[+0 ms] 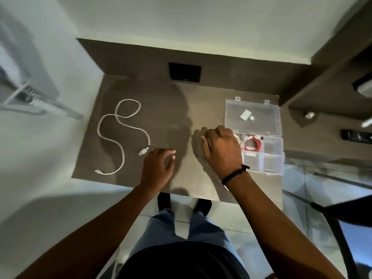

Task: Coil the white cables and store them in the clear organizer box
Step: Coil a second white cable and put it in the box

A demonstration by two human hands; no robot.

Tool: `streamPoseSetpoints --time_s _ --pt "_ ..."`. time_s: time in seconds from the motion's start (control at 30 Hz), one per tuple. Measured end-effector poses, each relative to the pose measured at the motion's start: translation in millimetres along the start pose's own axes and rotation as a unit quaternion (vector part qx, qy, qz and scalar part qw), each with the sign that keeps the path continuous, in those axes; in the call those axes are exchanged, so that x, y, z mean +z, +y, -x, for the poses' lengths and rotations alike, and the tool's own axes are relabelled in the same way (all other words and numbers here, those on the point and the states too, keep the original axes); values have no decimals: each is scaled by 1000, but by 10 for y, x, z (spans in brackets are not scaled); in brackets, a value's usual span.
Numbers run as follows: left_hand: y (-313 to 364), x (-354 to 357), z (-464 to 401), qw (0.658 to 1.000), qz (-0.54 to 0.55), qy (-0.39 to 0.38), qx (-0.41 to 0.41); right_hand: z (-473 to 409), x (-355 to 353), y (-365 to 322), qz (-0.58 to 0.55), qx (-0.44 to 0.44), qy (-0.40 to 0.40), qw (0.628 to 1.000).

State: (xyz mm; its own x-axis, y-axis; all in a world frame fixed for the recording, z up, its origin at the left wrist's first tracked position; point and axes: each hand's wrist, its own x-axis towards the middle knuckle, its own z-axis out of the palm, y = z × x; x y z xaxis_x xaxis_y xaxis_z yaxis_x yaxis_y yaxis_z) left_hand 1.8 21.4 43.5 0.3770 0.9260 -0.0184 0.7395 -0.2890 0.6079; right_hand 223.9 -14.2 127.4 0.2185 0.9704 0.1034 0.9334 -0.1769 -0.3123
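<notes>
A white cable (120,125) lies loose in curves on the left of the brown desk (161,109); one plug sits near the front edge, the other just left of my left hand (158,169). That hand hovers open over the desk, fingers apart, holding nothing. My right hand (220,150) is curled at the left end of the clear organizer box (263,158). A bit of coiled white cable (238,138) shows at its fingers by the box's left compartment. Whether the fingers still grip it is hidden. The box's lid (253,117) lies open behind.
A red cable (254,144) lies coiled in a box compartment. Two small white items (246,115) rest on the open lid. A black square panel (185,71) sits at the desk's back. A chair frame (32,97) stands left; a dark shelf unit (332,67) rises right.
</notes>
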Motion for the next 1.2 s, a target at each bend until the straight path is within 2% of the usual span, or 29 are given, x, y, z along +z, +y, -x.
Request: streamPoseSetpoints --time_s 0.13,0.2,0.27,0.4,0.5,0.57,0.63,0.7,0.77,0.83,0.9,0.97,1.03,1.13,1.17,1.2 --pt "-612 -483 215 989 -85 87 -88 -163 313 -751 -74 -114 -93 986" --pt "-896 -695 382 972 -128 124 -153 -191 570 -1142 -64 -165 -146 973" --pt "-1128 -833 553 962 -157 108 -193 -186 814 -1455 -59 -211 -176 960" --pt "-1510 -958 789 969 -190 32 -156 -179 1234 -1895 -61 -245 -252 934" --pt "-1621 -949 799 973 -196 43 -113 -149 1507 -2073 -22 -284 -297 911" --pt "-1608 -907 770 978 -189 62 -66 -99 1593 -2089 35 -319 -295 900" --pt "-1551 -890 741 985 -152 74 -44 -77 1572 -2065 35 -313 -276 908" --pt "-1406 -929 693 994 -41 66 -77 -114 1499 -2013 -8 -306 -221 926" --pt "-1222 -1010 610 987 94 40 -126 -201 1423 -1941 -57 -296 -151 941" --pt "-1036 -1120 487 950 243 5 -194 -282 1322 -1863 -99 -276 -137 946" --pt "-857 -1207 348 863 442 -8 -246 -319 1235 -1822 -173 -237 -143 945" --pt "-688 -1286 203 763 596 -12 -247 -311 1121 -1823 -279 -166 -150 934" --pt "-537 -1362 76 695 687 -7 -213 -274 1031 -1831 -327 -111 -150 927" --pt "-390 -1473 -110 577 799 5 -171 -201 964 -1773 -290 -100 -181 934" --pt "-367 -1502 -173 557 815 10 -160 -168 932 -1742 -274 -115 -198 934" --pt "-355 -1517 -231 556 817 19 -153 -136 892 -1713 -259 -140 -212 932"
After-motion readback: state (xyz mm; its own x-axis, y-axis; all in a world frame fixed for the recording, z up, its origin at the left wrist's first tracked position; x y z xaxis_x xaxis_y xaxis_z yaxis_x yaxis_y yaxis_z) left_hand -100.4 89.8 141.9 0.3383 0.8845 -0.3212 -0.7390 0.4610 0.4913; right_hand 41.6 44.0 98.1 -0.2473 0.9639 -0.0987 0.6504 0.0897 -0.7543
